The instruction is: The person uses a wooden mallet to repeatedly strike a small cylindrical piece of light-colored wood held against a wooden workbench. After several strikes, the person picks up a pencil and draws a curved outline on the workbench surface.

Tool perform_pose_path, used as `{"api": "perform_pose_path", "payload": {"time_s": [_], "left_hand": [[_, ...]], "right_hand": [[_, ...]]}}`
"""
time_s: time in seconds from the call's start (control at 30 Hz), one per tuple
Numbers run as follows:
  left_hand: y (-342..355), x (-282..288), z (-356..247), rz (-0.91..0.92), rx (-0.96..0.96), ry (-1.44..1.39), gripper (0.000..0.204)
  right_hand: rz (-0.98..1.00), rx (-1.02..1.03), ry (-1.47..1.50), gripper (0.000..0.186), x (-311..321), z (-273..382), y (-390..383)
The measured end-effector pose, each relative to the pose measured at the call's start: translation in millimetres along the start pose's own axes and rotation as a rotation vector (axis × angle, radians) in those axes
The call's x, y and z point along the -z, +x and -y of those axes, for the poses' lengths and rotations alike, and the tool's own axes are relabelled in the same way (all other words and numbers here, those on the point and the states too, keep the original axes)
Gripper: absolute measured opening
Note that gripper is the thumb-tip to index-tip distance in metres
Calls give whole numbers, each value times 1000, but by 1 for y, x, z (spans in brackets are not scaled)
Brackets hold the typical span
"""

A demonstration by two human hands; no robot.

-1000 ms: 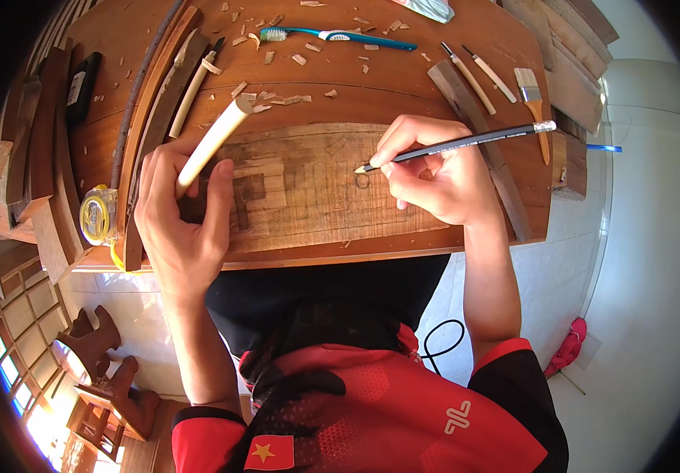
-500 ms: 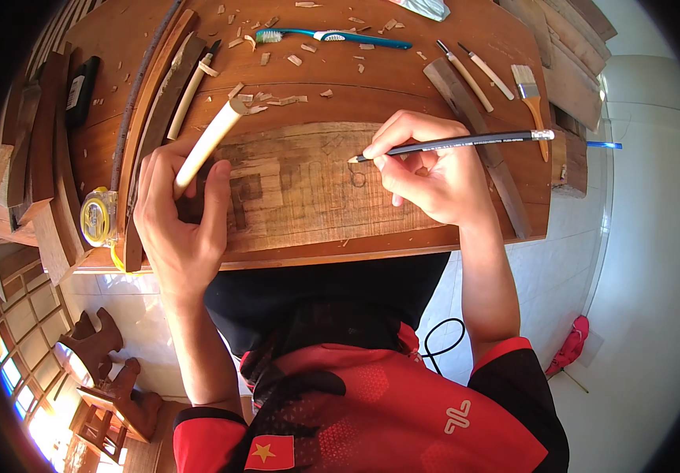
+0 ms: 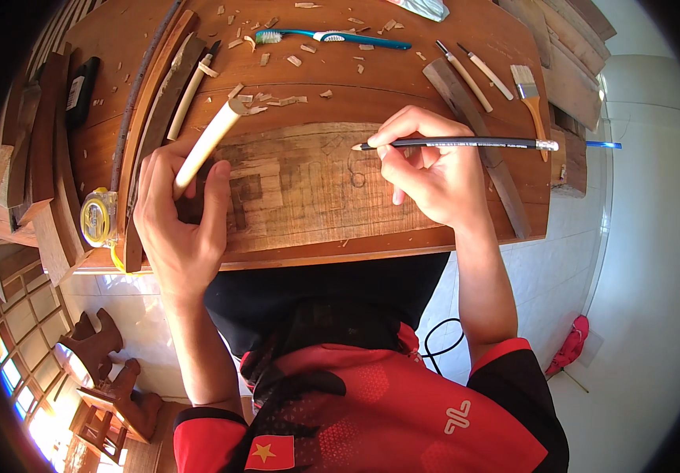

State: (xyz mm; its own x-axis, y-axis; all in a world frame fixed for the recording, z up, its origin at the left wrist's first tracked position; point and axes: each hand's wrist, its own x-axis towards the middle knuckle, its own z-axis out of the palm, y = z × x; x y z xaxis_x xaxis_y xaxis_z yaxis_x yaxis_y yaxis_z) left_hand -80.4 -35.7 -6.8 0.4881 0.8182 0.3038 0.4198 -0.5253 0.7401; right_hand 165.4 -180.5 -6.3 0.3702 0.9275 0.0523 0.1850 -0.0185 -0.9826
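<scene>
A wooden board with pencilled shapes and a few carved patches lies near the table's front edge. My right hand pinches a black pencil over the board's right part, its tip near a drawn line at the upper right; I cannot tell if the tip touches. At the board's left end, my left hand is closed around a pale round wooden handle that leans up and to the right. The handle's lower end is hidden by the fingers.
Beyond the board lie a toothbrush and scattered wood chips. Pale-handled tools, a flat brush and a wood strip are at right. Long strips, a tape measure and another handled tool are at left.
The pencil has tipped to lie more level, and its point has moved slightly up over the board. My right hand has shifted a little upward. My left hand stays put.
</scene>
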Motion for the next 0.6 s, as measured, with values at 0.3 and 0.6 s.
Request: {"api": "perform_pose_path", "payload": {"time_s": [0.3,0.6], "left_hand": [[0,-1,-2,-3,25,-13,16],[0,0,-1,-1,29,-3,16]], "right_hand": [[-50,12,26,9,-3,0,-2],[-99,2,36,9,-5,0,-1]]}}
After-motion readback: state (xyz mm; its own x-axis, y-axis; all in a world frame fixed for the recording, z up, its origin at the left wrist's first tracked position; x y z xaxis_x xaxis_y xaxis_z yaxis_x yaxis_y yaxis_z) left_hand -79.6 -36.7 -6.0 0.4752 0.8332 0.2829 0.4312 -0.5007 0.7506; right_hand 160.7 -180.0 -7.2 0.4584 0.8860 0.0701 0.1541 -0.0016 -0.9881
